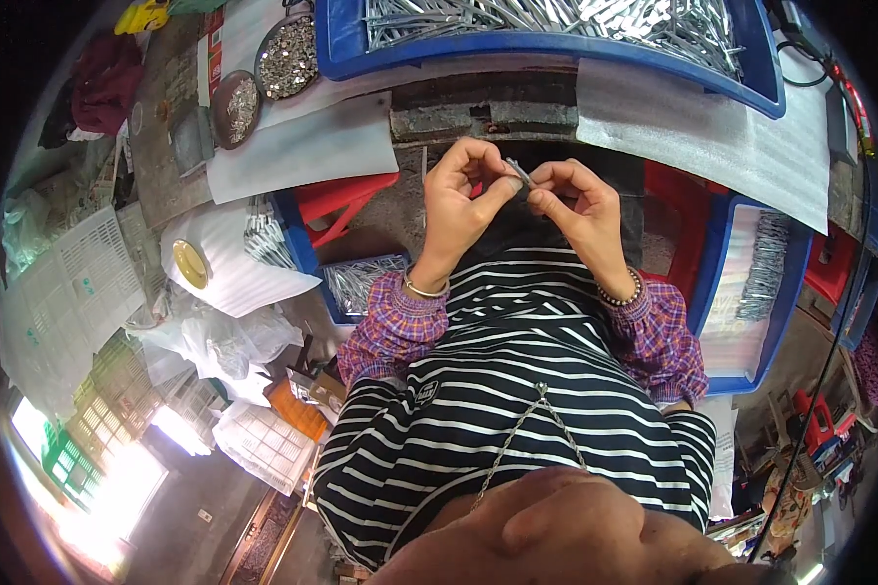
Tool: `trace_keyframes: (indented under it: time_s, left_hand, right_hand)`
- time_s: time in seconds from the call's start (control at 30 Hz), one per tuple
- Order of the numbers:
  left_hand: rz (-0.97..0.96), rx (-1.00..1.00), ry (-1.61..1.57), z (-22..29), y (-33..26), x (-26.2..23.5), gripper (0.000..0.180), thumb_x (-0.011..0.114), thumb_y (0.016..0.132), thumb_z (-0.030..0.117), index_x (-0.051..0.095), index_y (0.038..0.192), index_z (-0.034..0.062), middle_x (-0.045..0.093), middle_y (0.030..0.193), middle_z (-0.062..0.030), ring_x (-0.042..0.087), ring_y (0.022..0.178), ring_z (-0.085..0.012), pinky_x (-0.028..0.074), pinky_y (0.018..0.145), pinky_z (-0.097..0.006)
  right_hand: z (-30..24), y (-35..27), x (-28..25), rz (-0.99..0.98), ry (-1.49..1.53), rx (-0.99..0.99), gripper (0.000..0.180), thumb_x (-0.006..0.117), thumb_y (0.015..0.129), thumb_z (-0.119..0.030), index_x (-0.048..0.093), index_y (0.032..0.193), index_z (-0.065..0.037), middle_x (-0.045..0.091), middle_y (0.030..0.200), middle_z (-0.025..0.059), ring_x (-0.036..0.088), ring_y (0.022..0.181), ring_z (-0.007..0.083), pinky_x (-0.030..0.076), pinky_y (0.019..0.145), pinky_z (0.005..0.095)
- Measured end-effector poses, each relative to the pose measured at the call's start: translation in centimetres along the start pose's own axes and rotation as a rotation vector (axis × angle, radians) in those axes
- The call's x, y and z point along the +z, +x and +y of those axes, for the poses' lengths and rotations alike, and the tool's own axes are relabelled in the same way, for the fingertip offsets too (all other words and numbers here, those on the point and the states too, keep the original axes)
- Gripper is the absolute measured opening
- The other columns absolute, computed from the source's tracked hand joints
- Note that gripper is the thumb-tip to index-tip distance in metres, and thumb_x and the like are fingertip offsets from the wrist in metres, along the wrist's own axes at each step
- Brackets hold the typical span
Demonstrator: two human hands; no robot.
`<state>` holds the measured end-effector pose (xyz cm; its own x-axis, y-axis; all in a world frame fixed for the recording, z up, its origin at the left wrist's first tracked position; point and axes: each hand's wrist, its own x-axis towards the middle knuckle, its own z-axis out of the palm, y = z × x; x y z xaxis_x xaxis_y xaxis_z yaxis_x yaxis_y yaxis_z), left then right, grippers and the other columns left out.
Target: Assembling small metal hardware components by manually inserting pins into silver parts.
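Note:
Both hands meet in front of my body, just short of the bench edge. A small, slim silver metal piece (520, 173) is pinched between their fingertips. My left hand (461, 203) closes on one side of it with thumb and forefinger. From the other side my right hand (587, 214) pinches it the same way. The fingers hide most of the piece, so its exact kind cannot be made out. Beyond the hands, a large blue tray (556, 44) holds a heap of slim silver metal strips (439, 21).
Left on the bench are two round bowls of small metal parts, one dark (260, 60) and one brown (221, 125). White foam sheets (693, 122) cover the bench edge. Blue crates of metal strips stand low at right (773, 336) and left (338, 310). A red stool (346, 200) is left.

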<state>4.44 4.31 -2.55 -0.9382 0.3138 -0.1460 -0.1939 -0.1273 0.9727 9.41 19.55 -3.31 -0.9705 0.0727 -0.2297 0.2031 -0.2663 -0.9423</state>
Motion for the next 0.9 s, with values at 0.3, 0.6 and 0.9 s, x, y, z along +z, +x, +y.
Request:
trace_keyframes:
  time_s: [0.3, 0.6, 0.9]
  left_hand:
    - [0.017, 0.007, -0.024, -0.2, -0.1, 0.3, 0.021, 0.064, 0.073, -0.008, 0.052, 0.087, 0.0021, 0.058, 0.082, -0.002, 0.056, 0.075, -0.0066, 0.045, 0.069, -0.019]
    - [-0.075, -0.174, -0.118, 0.0, 0.3, -0.5, 0.024, 0.065, 0.075, -0.005, 0.058, 0.098, -0.0005, 0.06, 0.085, -0.0037, 0.058, 0.077, -0.009, 0.047, 0.071, -0.021]
    - [-0.11, -0.218, -0.078, 0.0, 0.1, -0.8, 0.014, 0.066, 0.076, -0.004, 0.064, 0.09, -0.0018, 0.065, 0.088, -0.0084, 0.062, 0.077, -0.0122, 0.05, 0.068, -0.023]
  right_hand:
    - [0.1, 0.1, 0.1, 0.025, -0.15, -0.121, 0.015, 0.064, 0.078, 0.003, 0.061, 0.092, 0.003, 0.06, 0.08, 0.002, 0.058, 0.07, 0.0065, 0.047, 0.061, 0.0184]
    - [-0.2, 0.1, -1.1, -0.093, 0.197, 0.22, 0.017, 0.062, 0.084, -0.005, 0.061, 0.099, 0.004, 0.063, 0.081, 0.0068, 0.059, 0.068, 0.0099, 0.05, 0.059, 0.0212]
    - [-0.6, 0.0, -1.0, -0.087, 0.185, 0.254, 0.015, 0.062, 0.083, -0.007, 0.061, 0.095, 0.004, 0.061, 0.078, 0.0054, 0.059, 0.065, 0.0095, 0.05, 0.057, 0.0207]
